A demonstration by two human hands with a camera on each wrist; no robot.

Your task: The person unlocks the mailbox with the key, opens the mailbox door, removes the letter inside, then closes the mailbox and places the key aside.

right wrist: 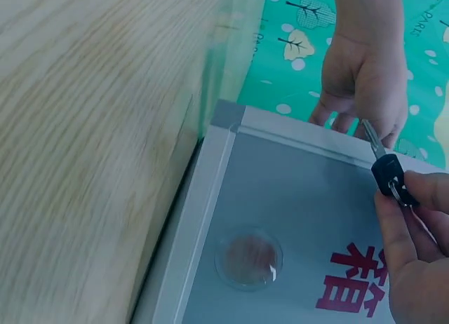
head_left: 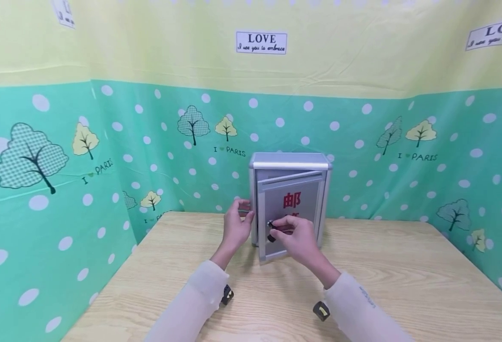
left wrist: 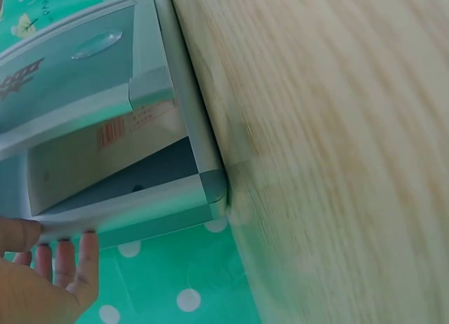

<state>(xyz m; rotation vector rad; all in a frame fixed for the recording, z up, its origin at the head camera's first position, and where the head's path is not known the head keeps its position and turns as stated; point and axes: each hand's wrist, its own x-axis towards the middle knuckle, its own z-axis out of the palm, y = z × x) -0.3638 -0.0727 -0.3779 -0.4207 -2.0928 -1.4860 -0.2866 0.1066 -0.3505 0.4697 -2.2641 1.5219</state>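
A silver-grey metal mailbox (head_left: pixel 291 161) with red characters stands upright on the table, its front door (head_left: pixel 272 199) ajar at the left. Inside, a paper envelope (left wrist: pixel 91 152) with red print shows through the gap. My left hand (head_left: pixel 237 225) holds the box's left edge, thumb at the front rim and fingers along the outer side. With thumb and fingers my right hand (head_left: pixel 295 237) pinches a black-headed key (right wrist: pixel 387 171) on a ring, close before the door's left part. That key's metal blade is bare; whether another key sits in the lock is hidden by the fingers.
The mailbox rests near the back of a wooden table (head_left: pixel 388 266). Green and yellow printed cloth (head_left: pixel 157 142) hangs behind and at both sides. A round clear window (right wrist: pixel 249 257) sits low on the door. Black wrist cameras (head_left: pixel 321 311) hang at the sleeves.
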